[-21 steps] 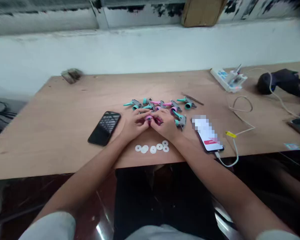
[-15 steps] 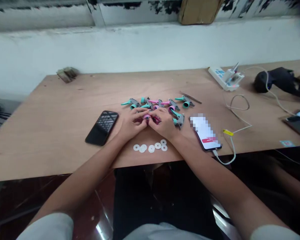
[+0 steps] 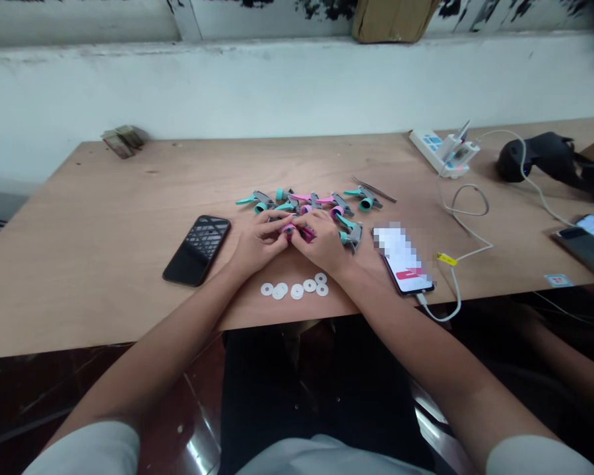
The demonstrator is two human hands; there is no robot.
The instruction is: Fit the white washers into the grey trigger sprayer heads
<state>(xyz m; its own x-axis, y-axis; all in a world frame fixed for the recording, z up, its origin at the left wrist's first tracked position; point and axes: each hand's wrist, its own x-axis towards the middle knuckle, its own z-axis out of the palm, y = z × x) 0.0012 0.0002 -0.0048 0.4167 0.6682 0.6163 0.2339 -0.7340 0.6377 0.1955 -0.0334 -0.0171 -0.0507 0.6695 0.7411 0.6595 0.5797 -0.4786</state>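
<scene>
Everything in view has slid slightly to the left and upward since the earlier frame, as the head has turned a little; on the worktop (image 3: 79, 237) itself I can make out no change of place. Both hands remain together near the middle, and their fingertips meet at one pink spray top (image 3: 288, 229). With thumb and fingers, the left hand (image 3: 257, 244) has its grip pinching the round end from the left side. From the right, the right hand (image 3: 325, 245) has its grip pinching the same piece, whose pink body shows under the curled fingers. What lies inside the round end is too small to tell.

Just beyond the hands lies a loose cluster of teal and pink spray tops (image 3: 364, 200), some partly hidden by the fingers; one teal one is just to the right of the right hand. Tweezers (image 3: 376, 189) lie on the far right side of this cluster. Nearer than the hands, between the forearms, seven flat white discs (image 3: 297, 291) lie in an uneven row, two of them overlapping at the left.

To the left of the left hand lies a dark phone (image 3: 197, 251). To the right of the right hand lies a lit phone (image 3: 408, 267), plugged into a white cable (image 3: 458, 290). Farther right, near the wall (image 3: 257, 92), stands a power strip (image 3: 433, 148).
</scene>
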